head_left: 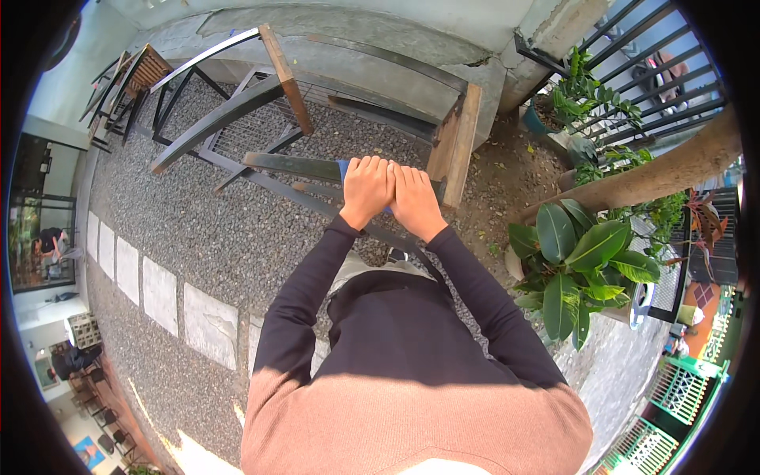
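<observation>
Side by side at the centre, my left hand (367, 188) and my right hand (414, 198) curl their fingers over a blue cloth (343, 166) on a long dark bar (291, 165). The bar belongs to a frame with a brown wooden end piece (457, 134), which stands just right of my hands. Another dark strip (289, 199) runs diagonally below the bar and partly behind my forearms. How much of the cloth lies under my hands is hidden.
Metal-and-wood frames (222, 111) stand on gravel (166, 218) by a concrete ledge (491, 59). Square pavers (210, 324) run along the left. Right are a leafy plant (578, 245), a tree trunk (665, 170) and barred railing (657, 55). A person (51, 241) is far left.
</observation>
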Action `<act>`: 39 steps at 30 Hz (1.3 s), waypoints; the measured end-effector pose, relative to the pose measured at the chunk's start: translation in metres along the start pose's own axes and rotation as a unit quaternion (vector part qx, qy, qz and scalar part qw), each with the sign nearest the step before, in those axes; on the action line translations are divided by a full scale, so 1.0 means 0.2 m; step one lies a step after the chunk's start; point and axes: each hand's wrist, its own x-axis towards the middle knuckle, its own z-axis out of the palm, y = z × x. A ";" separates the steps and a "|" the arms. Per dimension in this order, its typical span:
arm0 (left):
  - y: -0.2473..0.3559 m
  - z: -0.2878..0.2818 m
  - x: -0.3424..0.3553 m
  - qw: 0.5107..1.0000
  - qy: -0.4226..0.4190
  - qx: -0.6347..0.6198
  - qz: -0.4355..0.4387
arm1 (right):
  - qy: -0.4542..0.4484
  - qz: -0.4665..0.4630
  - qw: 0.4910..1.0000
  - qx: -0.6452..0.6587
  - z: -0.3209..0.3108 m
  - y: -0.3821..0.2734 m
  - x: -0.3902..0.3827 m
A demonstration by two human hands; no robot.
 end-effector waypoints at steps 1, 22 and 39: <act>0.01 0.01 0.00 1.000 0.000 0.000 0.000 | 0.000 0.000 1.000 0.000 -0.01 0.01 -0.01; 0.10 0.04 0.00 0.999 -0.013 -0.034 0.027 | -0.011 0.012 1.000 -0.026 -0.08 0.07 -0.08; -0.46 -0.21 -0.09 0.997 -0.017 -0.038 0.069 | 0.009 -0.003 0.999 -0.051 0.20 -0.33 0.25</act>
